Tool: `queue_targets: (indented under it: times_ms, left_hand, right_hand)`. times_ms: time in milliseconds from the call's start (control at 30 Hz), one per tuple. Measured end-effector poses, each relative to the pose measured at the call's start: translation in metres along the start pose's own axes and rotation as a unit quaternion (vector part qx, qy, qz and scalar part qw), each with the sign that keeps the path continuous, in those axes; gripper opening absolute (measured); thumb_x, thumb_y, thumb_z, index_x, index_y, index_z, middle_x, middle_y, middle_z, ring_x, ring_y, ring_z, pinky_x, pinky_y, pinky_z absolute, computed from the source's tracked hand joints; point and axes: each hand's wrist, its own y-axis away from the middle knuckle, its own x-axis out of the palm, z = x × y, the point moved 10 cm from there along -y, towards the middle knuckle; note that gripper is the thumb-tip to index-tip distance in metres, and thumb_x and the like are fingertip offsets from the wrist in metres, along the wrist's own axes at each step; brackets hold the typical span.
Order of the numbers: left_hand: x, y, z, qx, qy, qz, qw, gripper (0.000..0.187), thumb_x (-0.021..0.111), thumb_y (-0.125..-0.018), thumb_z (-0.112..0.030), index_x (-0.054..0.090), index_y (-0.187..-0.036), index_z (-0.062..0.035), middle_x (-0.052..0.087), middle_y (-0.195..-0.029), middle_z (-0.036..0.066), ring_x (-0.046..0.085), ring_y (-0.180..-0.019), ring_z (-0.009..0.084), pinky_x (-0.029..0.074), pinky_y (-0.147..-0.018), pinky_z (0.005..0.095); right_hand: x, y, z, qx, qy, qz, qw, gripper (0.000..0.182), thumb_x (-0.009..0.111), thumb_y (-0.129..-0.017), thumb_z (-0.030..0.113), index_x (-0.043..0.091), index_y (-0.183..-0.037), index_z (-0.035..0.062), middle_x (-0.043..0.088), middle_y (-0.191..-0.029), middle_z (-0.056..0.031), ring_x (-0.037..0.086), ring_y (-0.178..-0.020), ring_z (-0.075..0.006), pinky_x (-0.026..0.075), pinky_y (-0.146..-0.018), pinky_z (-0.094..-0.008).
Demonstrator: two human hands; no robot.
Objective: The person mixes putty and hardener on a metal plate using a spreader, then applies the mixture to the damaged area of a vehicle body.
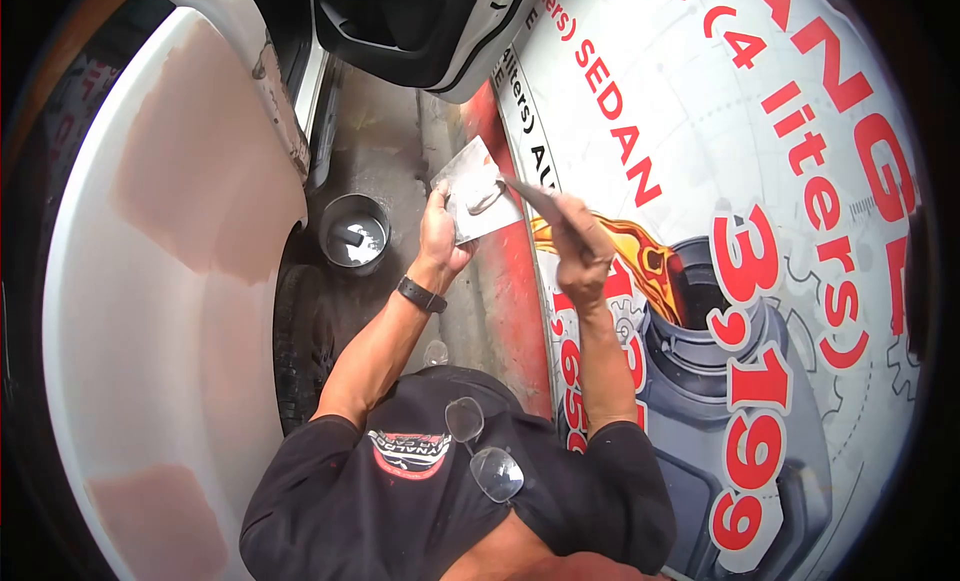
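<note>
My left hand (438, 235) grips a flat, pale square mixing board (464, 169) by its near left edge. A smear of whitish-grey putty (482, 197) lies on the middle of the board. In my right hand (583, 251) is a thin grey putty spreader (531, 193), its tip right at the board's right edge beside the putty. My fingers are wrapped round the spreader's near end. A black watch (422, 294) sits on my left wrist.
On the left stands a white car panel (80, 311) with sanded reddish-brown patches. An open car door (400, 41) is ahead. A black bucket (330, 216) of liquid, a dark block in it, stands on the concrete floor. A printed banner (850, 281) covers the right side.
</note>
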Motion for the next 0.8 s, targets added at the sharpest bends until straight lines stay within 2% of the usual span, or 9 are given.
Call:
queue_targets:
  times_ms: [67,167,267,367,500,533,633,667,800]
  left_hand:
    - [0.004,0.001,-0.007,0.018,-0.017,0.005,1.0,0.048,0.033,-0.105,-0.033,0.047,-0.133,0.0032,0.061,-0.127,0.015,0.064,-0.112,0.0284,0.05,-0.101,0.043]
    - [0.007,0.007,-0.023,0.049,-0.063,0.009,0.997,0.048,0.033,-0.105,-0.034,0.048,-0.132,0.003,0.062,-0.126,0.015,0.064,-0.111,0.028,0.051,-0.101,0.042]
    - [0.018,0.019,-0.055,0.085,-0.114,-0.008,0.99,0.046,0.038,-0.104,-0.033,0.053,-0.127,0.0043,0.064,-0.12,0.015,0.066,-0.106,0.025,0.052,-0.096,0.038]
    - [0.001,0.024,-0.076,0.088,-0.338,-0.09,0.933,0.045,0.042,-0.103,-0.032,0.056,-0.123,0.0057,0.065,-0.114,0.013,0.065,-0.099,0.0203,0.051,-0.089,0.0324]
    - [0.033,0.044,-0.078,0.118,-0.56,-0.083,0.816,0.045,0.043,-0.103,-0.033,0.063,-0.109,0.0064,0.064,-0.106,0.007,0.057,-0.094,0.0125,0.046,-0.082,0.0275]
    - [0.032,0.042,-0.075,0.111,-0.585,-0.067,0.801,0.047,0.041,-0.103,-0.034,0.064,-0.107,0.0065,0.064,-0.103,0.006,0.056,-0.093,0.0118,0.046,-0.081,0.0274]
    - [-0.01,0.019,-0.07,0.064,-0.58,-0.024,0.812,0.061,0.033,-0.106,-0.044,0.066,-0.099,0.0072,0.065,-0.09,0.006,0.054,-0.082,0.0104,0.045,-0.074,0.0278]
    - [0.002,0.024,-0.072,0.104,-0.568,-0.028,0.816,0.069,0.029,-0.106,-0.049,0.066,-0.093,0.0071,0.062,-0.079,0.004,0.051,-0.074,0.0098,0.044,-0.067,0.0292]
    - [-0.018,0.032,-0.083,0.045,-0.597,-0.113,0.793,0.069,0.029,-0.106,-0.049,0.066,-0.098,0.0092,0.063,-0.08,0.006,0.053,-0.071,0.012,0.046,-0.065,0.0309]
  right_hand:
    - [0.02,0.01,0.004,-0.039,0.037,0.061,0.997,0.05,0.049,-0.08,-0.019,0.061,-0.126,-0.0037,0.061,-0.127,-0.0197,0.059,-0.12,-0.0307,0.045,-0.101,-0.0358]
    - [0.029,0.023,-0.019,-0.017,0.193,0.118,0.974,0.056,0.049,-0.073,-0.019,0.061,-0.126,-0.0023,0.061,-0.124,-0.0207,0.059,-0.117,-0.036,0.047,-0.101,-0.0421]
    - [0.033,0.05,-0.054,-0.028,0.348,0.243,0.905,0.054,0.052,-0.073,-0.014,0.06,-0.125,-0.0017,0.06,-0.123,-0.0202,0.058,-0.114,-0.0384,0.047,-0.1,-0.0445]
    - [0.021,0.024,-0.039,-0.03,0.352,0.163,0.921,0.051,0.054,-0.074,-0.01,0.062,-0.123,0.0013,0.06,-0.124,-0.0201,0.058,-0.112,-0.0388,0.046,-0.1,-0.044]
    - [0.059,-0.011,-0.02,-0.07,0.467,0.208,0.857,0.046,0.054,-0.081,0.0,0.06,-0.126,0.0102,0.055,-0.134,-0.0149,0.053,-0.12,-0.0351,0.042,-0.1,-0.0546]
    - [0.07,-0.008,-0.028,-0.095,0.502,0.221,0.831,0.043,0.055,-0.084,0.006,0.059,-0.126,0.0131,0.056,-0.132,-0.0083,0.053,-0.12,-0.0307,0.041,-0.099,-0.058]
    - [0.094,0.0,-0.028,-0.12,0.425,0.262,0.858,0.039,0.056,-0.084,0.009,0.06,-0.123,0.0157,0.059,-0.123,-0.0033,0.055,-0.115,-0.0256,0.041,-0.1,-0.0562]
    - [0.099,0.005,-0.027,-0.146,0.424,0.258,0.856,0.037,0.058,-0.084,0.012,0.061,-0.119,0.0179,0.059,-0.116,0.0004,0.056,-0.111,-0.0216,0.043,-0.096,-0.0526]
    - [0.115,0.038,-0.038,-0.144,0.38,0.296,0.865,0.034,0.059,-0.083,0.015,0.062,-0.116,0.0198,0.06,-0.116,0.0026,0.056,-0.11,-0.0211,0.043,-0.089,-0.0473]
